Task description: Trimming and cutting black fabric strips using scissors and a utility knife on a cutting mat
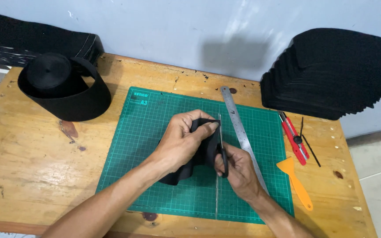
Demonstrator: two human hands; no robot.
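Nearest the camera, the left hand (182,140) pinches a black fabric strip (195,163) above the green cutting mat (155,145) on the table (31,150), while the right hand (239,169) is closed around black scissors (222,152) (blades upright at the strip's edge). A clean cut likely needs the strip held taut and the blades square. The mat's corner carries a small pale printed label; a steel ruler (239,125) lies beside it.
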